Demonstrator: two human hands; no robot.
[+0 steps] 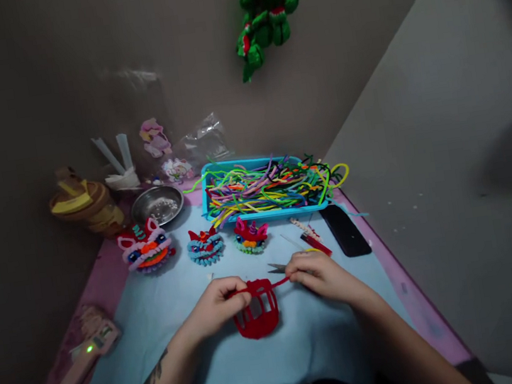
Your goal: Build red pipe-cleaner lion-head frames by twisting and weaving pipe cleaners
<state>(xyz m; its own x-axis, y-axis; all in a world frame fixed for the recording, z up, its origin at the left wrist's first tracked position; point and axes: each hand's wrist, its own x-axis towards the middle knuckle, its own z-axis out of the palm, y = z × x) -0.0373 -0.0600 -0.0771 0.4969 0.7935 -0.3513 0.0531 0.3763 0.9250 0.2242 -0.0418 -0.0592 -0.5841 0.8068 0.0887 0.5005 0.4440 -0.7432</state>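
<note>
My left hand pinches the upper left edge of a red pipe-cleaner frame, a basket-like shape with open gaps between its upright strips. From the frame's top a red pipe-cleaner end runs off to the right. My right hand grips that end between thumb and fingers. Scissors lie just beyond my right hand, their handles partly hidden by it. Farther back stand a pink lion head, a blue lion head and a red and green lion head, all made of pipe cleaners.
A blue tray full of colourful pipe cleaners stands at the back. Near it are a metal bowl, a black phone and a red lighter. A glue gun with a green light lies left. Green crocheted-looking pieces hang above.
</note>
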